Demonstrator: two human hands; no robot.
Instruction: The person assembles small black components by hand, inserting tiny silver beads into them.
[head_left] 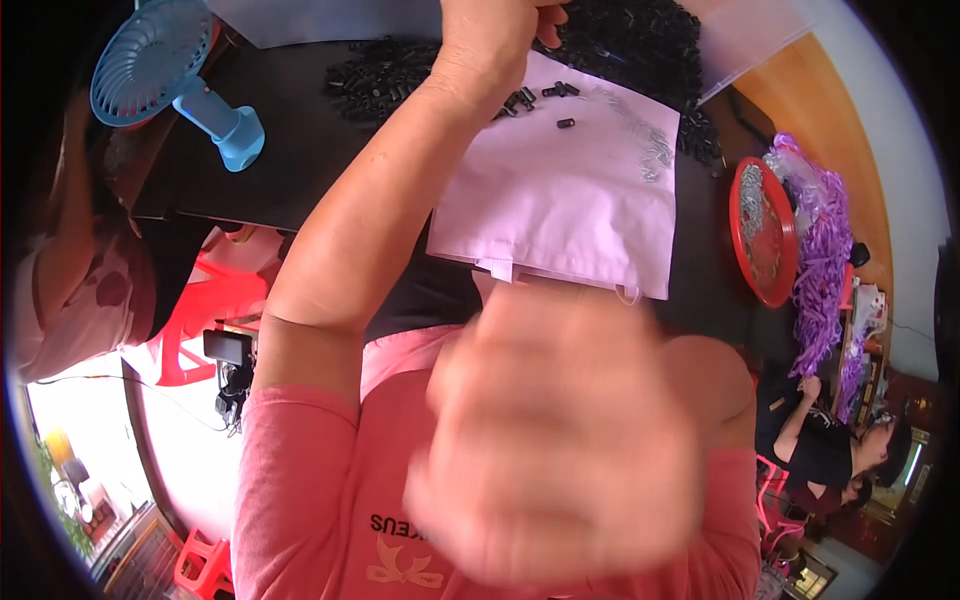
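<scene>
My left hand (492,42) reaches across to the top edge, over the border between the dark table and a pale pink cloth (560,215). Its visible fingers are curled in, and what they hold, if anything, is hidden. Right in front of the view is my right hand (560,440), large and smeared by motion, so its fingers cannot be made out. A few short black cylinders (566,123) lie on the cloth near my left hand. Thin silvery pins (655,150) are scattered at the cloth's right side. Behind it spreads a big heap of black pieces (640,45).
A blue fan (222,125) stands on the dark table (290,150) at left. To the right are a red bowl (740,235) with small silvery parts and a bundle of purple strips (822,240). A red stool (185,330) and other people are at both sides.
</scene>
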